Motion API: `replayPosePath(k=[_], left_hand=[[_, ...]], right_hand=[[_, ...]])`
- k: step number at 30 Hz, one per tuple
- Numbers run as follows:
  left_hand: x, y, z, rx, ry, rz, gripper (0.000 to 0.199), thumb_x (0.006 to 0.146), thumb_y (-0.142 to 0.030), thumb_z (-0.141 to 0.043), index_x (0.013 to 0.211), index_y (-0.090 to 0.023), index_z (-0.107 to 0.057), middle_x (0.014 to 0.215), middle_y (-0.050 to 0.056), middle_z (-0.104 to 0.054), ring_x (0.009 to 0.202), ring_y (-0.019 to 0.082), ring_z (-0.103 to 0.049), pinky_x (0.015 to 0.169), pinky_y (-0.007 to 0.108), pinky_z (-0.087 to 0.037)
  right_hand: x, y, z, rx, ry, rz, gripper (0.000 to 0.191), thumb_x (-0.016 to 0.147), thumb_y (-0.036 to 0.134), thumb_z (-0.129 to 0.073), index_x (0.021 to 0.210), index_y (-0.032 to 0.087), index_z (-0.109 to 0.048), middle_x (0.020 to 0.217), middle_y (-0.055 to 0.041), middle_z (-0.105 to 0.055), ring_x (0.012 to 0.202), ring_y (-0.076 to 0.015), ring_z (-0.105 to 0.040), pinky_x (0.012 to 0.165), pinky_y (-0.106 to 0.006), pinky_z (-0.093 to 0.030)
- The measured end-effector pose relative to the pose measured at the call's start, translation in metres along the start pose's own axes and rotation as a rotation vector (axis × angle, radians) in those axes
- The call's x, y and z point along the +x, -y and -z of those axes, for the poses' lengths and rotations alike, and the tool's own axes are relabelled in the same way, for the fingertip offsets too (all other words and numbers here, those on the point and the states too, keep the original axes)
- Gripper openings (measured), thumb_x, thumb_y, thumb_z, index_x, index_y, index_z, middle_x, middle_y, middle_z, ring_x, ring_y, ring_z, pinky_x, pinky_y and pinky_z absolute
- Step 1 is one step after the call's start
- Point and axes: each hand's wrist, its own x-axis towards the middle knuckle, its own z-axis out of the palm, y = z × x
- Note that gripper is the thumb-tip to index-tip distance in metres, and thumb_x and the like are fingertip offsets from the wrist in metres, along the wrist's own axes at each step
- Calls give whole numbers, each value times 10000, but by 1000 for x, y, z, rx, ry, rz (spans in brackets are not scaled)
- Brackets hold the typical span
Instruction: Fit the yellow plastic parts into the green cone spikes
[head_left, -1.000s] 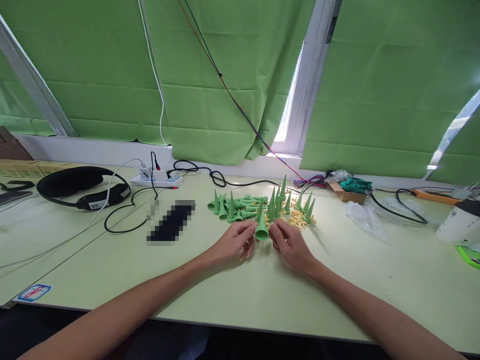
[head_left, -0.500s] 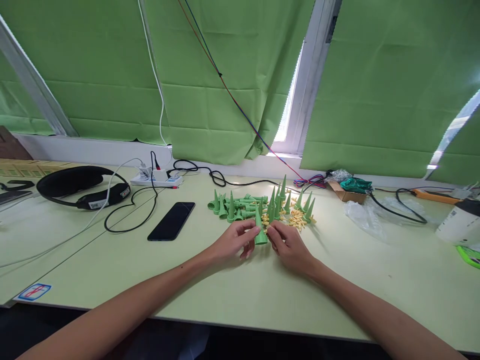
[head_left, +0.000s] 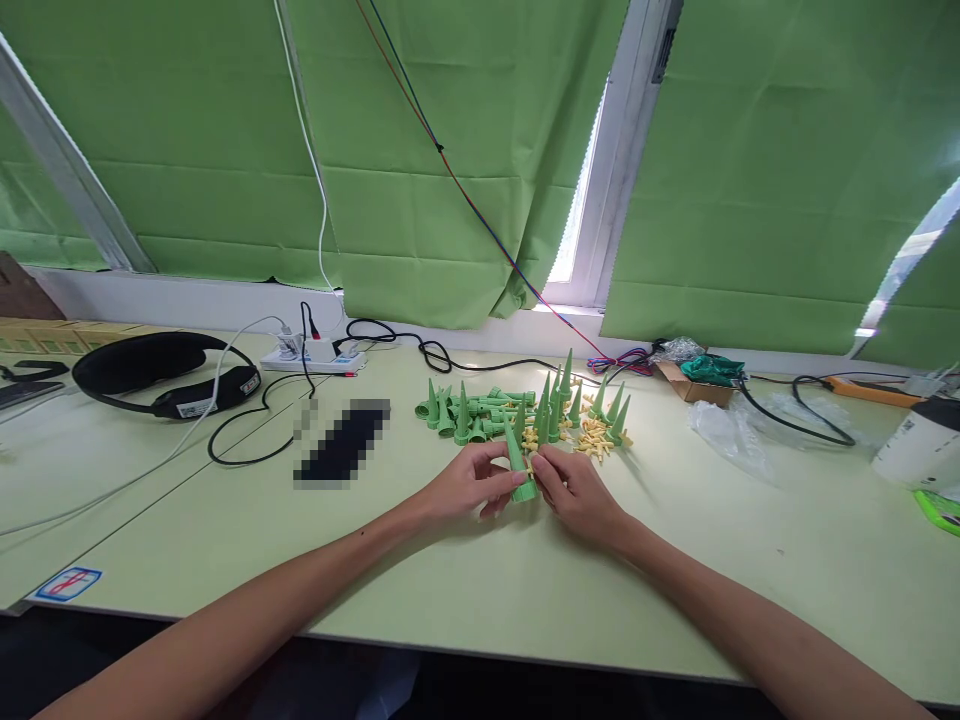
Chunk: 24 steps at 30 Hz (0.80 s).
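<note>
My left hand (head_left: 484,482) grips a green plastic spike (head_left: 516,452) by its wide collar, its pointed end tilted up and away to the left. My right hand (head_left: 574,485) is closed in a pinch close against the spike's right side. A small yellow plastic piece (head_left: 530,471) shows at its fingertips, touching the spike; most of it is hidden. Just beyond my hands, several green spikes (head_left: 566,385) stand upright, some with yellow pieces fitted. More green spikes (head_left: 495,405) lie in a pile to the left, and loose yellow pieces (head_left: 592,440) are heaped to the right.
A dark phone, pixelated (head_left: 345,445), lies to the left, with a black headset (head_left: 169,375) and a power strip (head_left: 315,355) beyond. Cables run along the back. At right are a small cardboard box (head_left: 694,388), clear plastic bags (head_left: 727,440) and a white cup (head_left: 922,445).
The held spike has tilted further left and come slightly lower and nearer. My right fingertips now meet its side with the yellow piece.
</note>
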Motion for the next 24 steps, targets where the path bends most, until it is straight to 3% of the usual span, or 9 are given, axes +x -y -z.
replayPosePath(k=[3,8,18,24], left_hand=[[-1,-2,0,65,12,-13,330,906,-452,-595,1053,-157,-604,619,-25,-543,495,88,-455,478,216,-353],[-2,-2,-3,316,-100,-167,225,896,-376,-600,980,-171,-639,914,28,-563,661,94,-501,542,205,-404],[-3,5,-7,523,-138,-347,70,873,-210,-596,921,-171,-629,1015,46,-542,592,52,-483,532,201,-436],[-3,6,-7,544,-159,-359,71,885,-205,-591,935,-172,-630,1059,53,-531,565,38,-468,532,208,-439]], right_hand=[[0,-2,0,-20,7,3,394,1016,364,-359,652,214,-343,546,48,-384,517,-112,-319,546,-270,-260],[0,-7,-2,-26,13,25,396,1008,350,-371,648,206,-288,565,56,-297,531,-102,-254,529,-264,-221],[0,-7,-2,-29,25,-3,390,993,297,-353,625,199,-270,548,54,-252,518,-99,-229,526,-276,-199],[2,-6,-2,-33,6,-6,386,988,308,-364,629,199,-273,557,50,-257,531,-102,-234,528,-274,-200]])
